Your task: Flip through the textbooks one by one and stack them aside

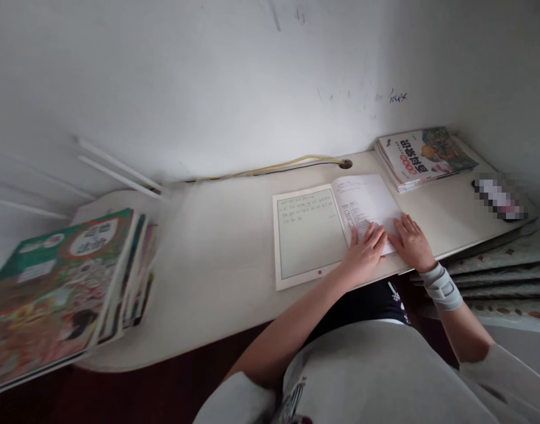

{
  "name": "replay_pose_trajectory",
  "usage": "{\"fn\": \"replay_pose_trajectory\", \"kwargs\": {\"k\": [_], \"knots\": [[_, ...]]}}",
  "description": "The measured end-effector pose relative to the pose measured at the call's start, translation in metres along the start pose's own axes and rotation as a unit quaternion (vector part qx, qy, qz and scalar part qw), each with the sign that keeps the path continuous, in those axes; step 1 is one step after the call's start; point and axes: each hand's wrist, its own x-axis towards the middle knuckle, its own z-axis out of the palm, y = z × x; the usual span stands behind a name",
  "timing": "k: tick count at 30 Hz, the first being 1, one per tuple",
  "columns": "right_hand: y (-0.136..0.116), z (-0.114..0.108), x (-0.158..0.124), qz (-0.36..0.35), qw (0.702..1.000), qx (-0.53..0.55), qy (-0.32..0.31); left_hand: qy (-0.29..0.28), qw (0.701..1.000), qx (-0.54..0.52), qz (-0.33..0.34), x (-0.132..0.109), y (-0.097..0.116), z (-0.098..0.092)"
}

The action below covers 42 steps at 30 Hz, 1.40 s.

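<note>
Two-handed, rests on the open book (307, 238) near the front edge of the table (217, 241), with left hand (365, 250) and right hand (412, 241) palm-down across the right page (387, 203), grip unclosed and grasping nothing, probably to keep it flat.

The right-hand book (428, 155) cover reads "百科常识".

One view, worn on my head

The single camera looks forward and down from above my shirt (371, 365), across the tabletop (217, 235) to the wall (208, 88). It sits near enough to catch both my forearms (291, 315) and fingers (375, 234), wide enough to reach the books (66, 282) at the left edge.
</note>
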Motion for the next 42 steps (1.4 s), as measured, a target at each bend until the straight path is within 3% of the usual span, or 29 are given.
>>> {"fn": "replay_pose_trajectory", "kwargs": {"k": [3,5,9,12,15,17,20,23,28,37,39,42], "knots": [[0.000,0.002,0.000,0.003,1.000,0.005,0.009,0.025,0.998,-0.051,-0.012,-0.018,-0.016,-0.009],[0.001,0.004,-0.001,0.004,1.000,0.006,0.015,0.075,0.991,-0.060,-0.090,-0.040,-0.034,-0.011],[0.006,0.007,-0.003,0.002,1.000,0.001,0.025,0.200,0.929,-0.064,-0.306,-0.092,-0.076,-0.001],[0.003,0.003,-0.003,0.003,1.000,-0.013,0.020,0.236,0.889,-0.095,-0.381,-0.116,-0.095,0.011],[-0.020,-0.011,0.001,0.012,0.999,-0.041,0.032,0.254,0.861,-0.124,-0.423,-0.124,-0.100,0.014],[-0.046,-0.023,0.006,-0.029,0.998,-0.049,0.034,0.249,0.851,-0.143,-0.441,-0.127,-0.100,0.011],[-0.083,-0.034,0.016,-0.161,0.986,-0.046,-0.016,0.244,0.845,-0.165,-0.446,-0.131,-0.100,0.005],[-0.102,-0.032,0.023,-0.196,0.976,-0.057,-0.080,0.249,0.843,-0.165,-0.448,-0.135,-0.101,0.003],[-0.100,-0.019,0.023,-0.155,0.981,-0.064,-0.095,0.247,0.848,-0.165,-0.439,-0.138,-0.100,0.002],[-0.093,-0.012,0.015,-0.147,0.982,-0.057,-0.106,0.263,0.812,-0.270,-0.445,-0.140,-0.097,-0.005],[-0.091,-0.009,0.014,-0.153,0.981,-0.056,-0.103,0.279,0.799,-0.311,-0.433,-0.140,-0.099,-0.006],[-0.090,-0.006,0.013,-0.158,0.982,-0.047,-0.095,0.314,0.755,-0.373,-0.439,-0.137,-0.102,-0.014]]}}
